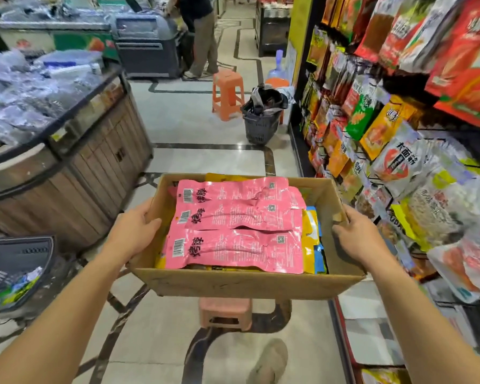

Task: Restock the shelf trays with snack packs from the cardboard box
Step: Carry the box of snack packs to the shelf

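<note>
**Q:** What held the load?
**A:** The left hand (135, 231) gripped the left wall of the cardboard box (241, 284), with its fingers curled over the rim. The right hand (358, 239) gripped the right wall in the same manner. The box hung level in the air between them.

**Q:** What lay inside the box?
**A:** Three long pink snack packs (233, 225) lay flat on top, side by side, with their barcodes toward the box's left wall. Yellow packs (308, 245) and blue packs (317, 250) showed beneath them along the box's right wall.

**Q:** What surrounded the box?
**A:** Directly below it, a low pink stool (225, 311) stood on the tiled floor (205, 128). A sandalled foot (269, 361) was also below the box, nearer the camera. To the right of the box, close beside the right hand, was a shelf rack (399, 162) hung with snack bags. To the left of the box stood a wooden display counter (75, 173) and, nearer the camera, a grey shopping basket (17, 273). Beyond the box, a dark basket (261, 126) stood just beside an orange stool (227, 92). Farther beyond, another person (200, 31) stood at a freezer cabinet (147, 48).
</note>
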A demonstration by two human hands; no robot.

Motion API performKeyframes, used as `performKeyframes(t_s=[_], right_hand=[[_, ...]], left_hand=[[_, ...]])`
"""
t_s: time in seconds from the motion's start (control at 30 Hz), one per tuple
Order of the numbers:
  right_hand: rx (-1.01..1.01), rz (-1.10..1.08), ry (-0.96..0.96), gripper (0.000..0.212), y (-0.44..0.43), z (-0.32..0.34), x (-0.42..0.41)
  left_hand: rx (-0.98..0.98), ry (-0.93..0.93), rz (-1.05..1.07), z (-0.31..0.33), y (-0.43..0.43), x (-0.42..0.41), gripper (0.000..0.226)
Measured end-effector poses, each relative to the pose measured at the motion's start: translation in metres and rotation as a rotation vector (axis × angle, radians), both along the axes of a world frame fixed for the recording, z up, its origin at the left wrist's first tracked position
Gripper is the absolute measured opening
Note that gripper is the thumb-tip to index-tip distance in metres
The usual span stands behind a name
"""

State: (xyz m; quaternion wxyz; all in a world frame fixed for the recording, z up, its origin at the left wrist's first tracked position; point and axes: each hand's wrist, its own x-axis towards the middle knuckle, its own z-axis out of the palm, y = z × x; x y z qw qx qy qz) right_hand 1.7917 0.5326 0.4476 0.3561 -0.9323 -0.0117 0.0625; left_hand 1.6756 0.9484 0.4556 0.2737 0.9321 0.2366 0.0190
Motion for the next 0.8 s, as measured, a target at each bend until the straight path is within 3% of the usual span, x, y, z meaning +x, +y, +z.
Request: performKeyframes(t_s=[0.43,0.8], right_hand=[[-0.02,0.046,0.012,0.031,0.027,0.003,0.194],[-0.011,-0.16,0.019,0.029,0.083,-0.013,0.27]], left_hand=[[0.014,0.065,0.116,-0.008,0.016,0.175,0.037],[0.031,0.035,-0.079,-0.016,0.083,0.338,0.041]])
